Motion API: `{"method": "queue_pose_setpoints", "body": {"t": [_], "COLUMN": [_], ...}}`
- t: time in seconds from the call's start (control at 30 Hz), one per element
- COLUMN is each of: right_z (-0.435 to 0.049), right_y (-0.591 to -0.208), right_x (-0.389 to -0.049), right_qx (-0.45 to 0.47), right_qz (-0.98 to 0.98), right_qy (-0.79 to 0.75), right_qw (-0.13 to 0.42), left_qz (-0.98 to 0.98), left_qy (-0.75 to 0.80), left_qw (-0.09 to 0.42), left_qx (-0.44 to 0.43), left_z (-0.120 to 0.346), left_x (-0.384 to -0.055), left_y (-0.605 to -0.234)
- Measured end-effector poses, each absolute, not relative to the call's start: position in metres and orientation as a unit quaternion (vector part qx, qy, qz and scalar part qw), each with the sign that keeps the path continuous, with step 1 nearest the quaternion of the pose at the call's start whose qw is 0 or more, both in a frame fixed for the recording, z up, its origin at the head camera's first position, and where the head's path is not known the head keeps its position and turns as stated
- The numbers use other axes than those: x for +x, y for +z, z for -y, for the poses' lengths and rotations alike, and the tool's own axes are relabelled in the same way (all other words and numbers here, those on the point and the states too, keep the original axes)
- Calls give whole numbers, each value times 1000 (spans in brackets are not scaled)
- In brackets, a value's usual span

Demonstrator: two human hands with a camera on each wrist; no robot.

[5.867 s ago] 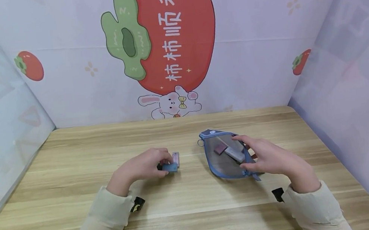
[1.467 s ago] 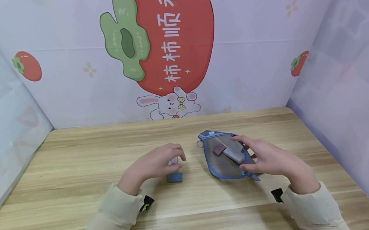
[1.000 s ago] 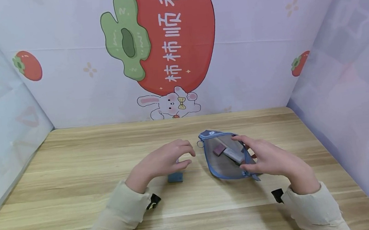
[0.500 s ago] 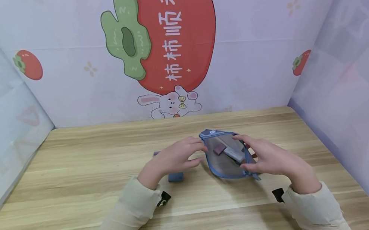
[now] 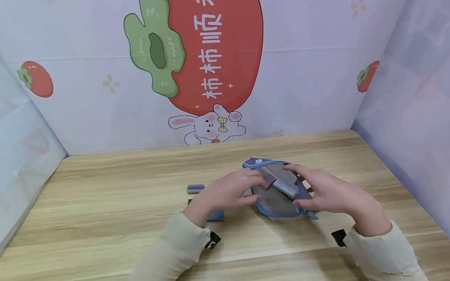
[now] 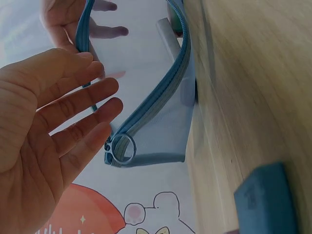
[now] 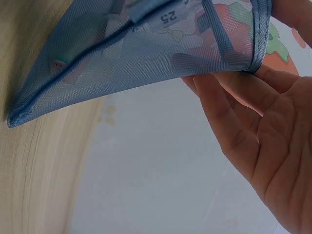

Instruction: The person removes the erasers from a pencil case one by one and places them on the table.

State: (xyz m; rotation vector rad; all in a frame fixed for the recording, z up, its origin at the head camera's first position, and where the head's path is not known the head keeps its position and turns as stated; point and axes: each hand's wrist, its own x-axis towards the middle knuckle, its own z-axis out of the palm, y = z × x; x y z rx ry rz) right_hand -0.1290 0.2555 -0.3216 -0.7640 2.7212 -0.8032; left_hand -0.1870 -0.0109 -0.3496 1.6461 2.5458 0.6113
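Observation:
A mesh pouch (image 5: pixel 270 204) with blue edging lies unzipped on the table, its mouth held up. My right hand (image 5: pixel 325 191) grips the pouch's right edge, fingers curled over the rim, as the right wrist view shows. Through the mesh show a dark red block (image 5: pixel 270 181), a whitish block (image 5: pixel 285 189) and a pale stick. My left hand (image 5: pixel 232 190) reaches over the pouch's left side. In the left wrist view its fingers (image 6: pixel 100 92) are extended beside the blue zip (image 6: pixel 161 92) and its ring pull (image 6: pixel 123 148), holding nothing.
Left of the pouch lie a blue eraser-like block (image 5: pixel 216 216), partly behind my left hand, and a purple-and-green piece (image 5: pixel 195 188). A dark piece (image 5: pixel 190 201) peeks out beside the left wrist. A printed backdrop (image 5: pixel 305 81) stands behind the wooden table (image 5: pixel 94 227).
My left hand has let go of the blue block and moved right to the pouch. The purple-and-green piece has come into view behind it. My right hand keeps its hold.

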Motion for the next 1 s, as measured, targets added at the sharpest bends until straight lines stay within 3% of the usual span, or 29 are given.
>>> {"method": "queue_pose_setpoints", "body": {"t": [1.0], "right_z": [-258], "right_y": [-322], "right_x": [-130], "right_qx": [-266], "right_qz": [-923], "right_qy": [-262], "right_qw": [96], "left_qz": [-834], "left_qy": [136], "left_qw": [64], "left_qx": [530], "left_z": [-48], "left_x": [-192], "left_y": [-350]}}
